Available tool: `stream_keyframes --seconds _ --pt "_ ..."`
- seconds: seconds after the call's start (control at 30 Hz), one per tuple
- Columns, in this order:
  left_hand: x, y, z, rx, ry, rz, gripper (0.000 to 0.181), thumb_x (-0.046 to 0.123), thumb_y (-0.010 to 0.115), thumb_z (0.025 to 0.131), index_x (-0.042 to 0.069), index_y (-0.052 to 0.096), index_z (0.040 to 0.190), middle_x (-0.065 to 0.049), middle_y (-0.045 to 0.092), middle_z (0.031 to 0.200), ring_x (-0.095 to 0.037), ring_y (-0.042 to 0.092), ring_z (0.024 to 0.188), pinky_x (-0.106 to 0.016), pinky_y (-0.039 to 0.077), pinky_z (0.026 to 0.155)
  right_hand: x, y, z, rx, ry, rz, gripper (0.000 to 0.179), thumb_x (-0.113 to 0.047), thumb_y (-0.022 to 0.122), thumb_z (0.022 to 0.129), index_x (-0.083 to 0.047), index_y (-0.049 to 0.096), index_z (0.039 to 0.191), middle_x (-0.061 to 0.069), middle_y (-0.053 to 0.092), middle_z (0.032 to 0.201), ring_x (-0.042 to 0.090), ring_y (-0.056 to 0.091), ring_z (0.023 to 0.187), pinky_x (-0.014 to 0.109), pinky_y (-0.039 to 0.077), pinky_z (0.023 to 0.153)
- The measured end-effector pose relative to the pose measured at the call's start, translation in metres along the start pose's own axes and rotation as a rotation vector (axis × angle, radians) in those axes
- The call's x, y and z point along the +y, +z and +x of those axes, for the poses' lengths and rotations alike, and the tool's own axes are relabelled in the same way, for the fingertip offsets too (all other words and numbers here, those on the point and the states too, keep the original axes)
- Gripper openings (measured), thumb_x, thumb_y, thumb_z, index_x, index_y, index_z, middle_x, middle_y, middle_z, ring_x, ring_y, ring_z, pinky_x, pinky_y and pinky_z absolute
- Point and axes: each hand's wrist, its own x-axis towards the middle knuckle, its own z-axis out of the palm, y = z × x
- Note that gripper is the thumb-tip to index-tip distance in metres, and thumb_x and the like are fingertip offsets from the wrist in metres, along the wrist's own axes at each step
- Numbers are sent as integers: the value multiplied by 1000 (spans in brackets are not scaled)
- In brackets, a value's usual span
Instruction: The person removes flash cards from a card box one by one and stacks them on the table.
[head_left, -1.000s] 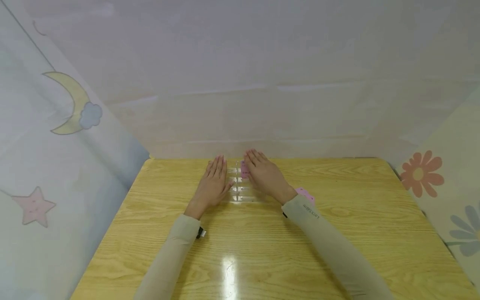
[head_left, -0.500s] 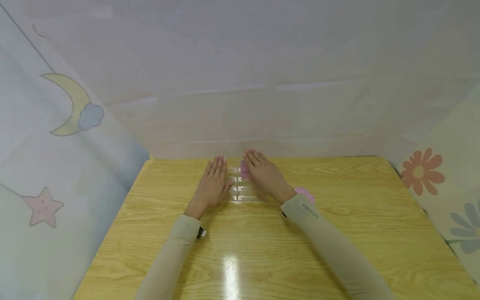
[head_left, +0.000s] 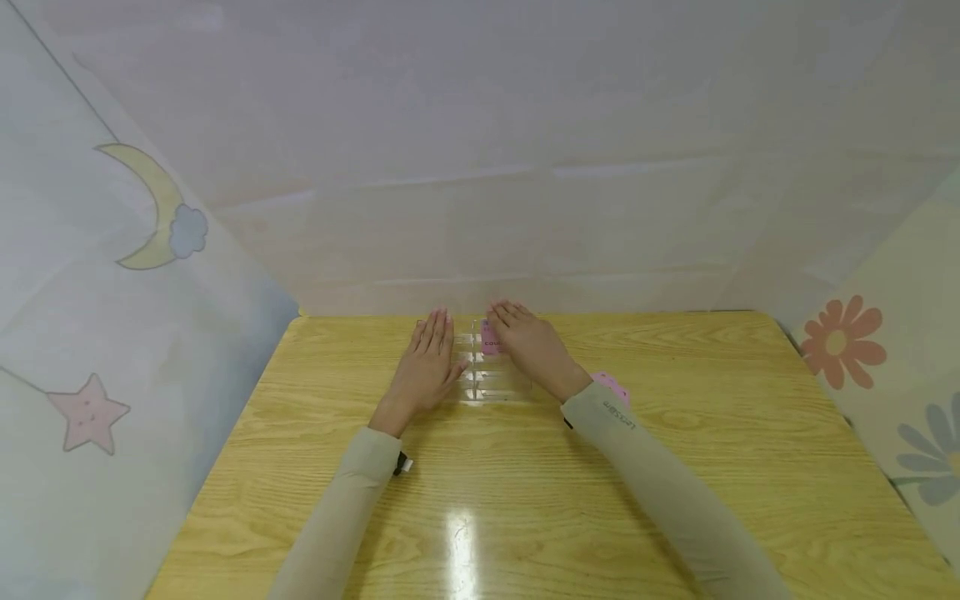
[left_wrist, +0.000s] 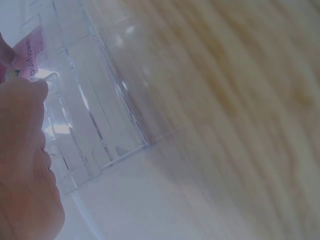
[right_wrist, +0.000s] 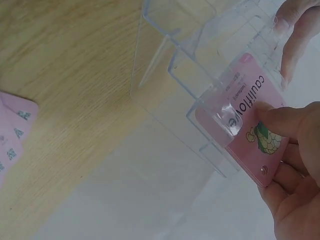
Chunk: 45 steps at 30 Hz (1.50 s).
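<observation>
At the left, a pale fabric wall (head_left: 45, 308) is printed with a yellow crescent moon (head_left: 153, 196), a blue cloud (head_left: 188, 231) and a pink star (head_left: 88, 414). Beside it stands the wood-grained yellow counter (head_left: 675, 475), backed at its far edge by a plain pale sheet (head_left: 480, 183). From the near left, a beige sleeve (head_left: 330, 517) is extended, with a black strap (head_left: 402, 463) seen at its cuff. The left hand (head_left: 426, 371) is laid along the left side of a clear plastic tiered rack (head_left: 474, 383); its fingers are held straight and side by side, with the thumb set apart from them toward the rack's middle. At the far right part of the rack, just right of its central divider, a stack of pink cards (right_wrist: 252, 120) is placed, its front card printed with "cauliflower" and a picture of one, and partly covered by a clear panel. The stack is clamped in the right hand's (head_left: 536, 350) grip, the thumb pressed on its face and the fingers behind. Farther right, loose pink cards (head_left: 611, 387) are laid on the counter, partly hidden by the right sleeve (head_left: 667, 492). At the right edge, a red flower (head_left: 843, 342) and a grey-blue flower (head_left: 933, 450) are printed on another fabric wall (head_left: 900, 275).
</observation>
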Motion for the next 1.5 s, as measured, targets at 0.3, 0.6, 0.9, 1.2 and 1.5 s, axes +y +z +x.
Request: stream_keyframes --seconds 0.3,0.6,0.9,1.2,1.5 --pt "0 0 0 17 1 9 83 47 38 113 -6 2 166 -25 2 177 -38 4 167 -51 5 138 7 -4 7 14 25 151 37 -5 66 102 -2 65 139 15 69 140 31 69 129 42 58 108" --pt "0 -1 1 9 -1 12 82 48 36 114 -6 2 166 -22 -10 176 -39 5 167 -50 3 138 10 -14 18 -39 47 255 15 -4 66 102 -3 76 113 11 81 104 19 75 80 31 64 72" --pt "0 0 1 19 -2 16 81 48 36 113 -7 7 166 -22 -8 176 -39 7 167 -50 5 138 10 -26 23 -165 111 328 17 -7 68 101 -3 77 115 14 81 108 24 78 90 34 65 80" --pt "0 0 1 17 0 22 82 48 37 113 -7 7 166 -22 -7 176 -39 7 167 -51 6 138 12 -38 25 -226 111 429 18 -7 67 102 -1 78 116 15 80 113 30 78 103 42 64 94" --pt "0 0 1 31 -3 4 81 45 43 112 -8 12 166 -25 5 177 -38 8 166 -51 8 137 18 -45 26 -291 80 497 22 -5 61 105 -3 80 115 13 81 110 20 72 87 38 61 84"
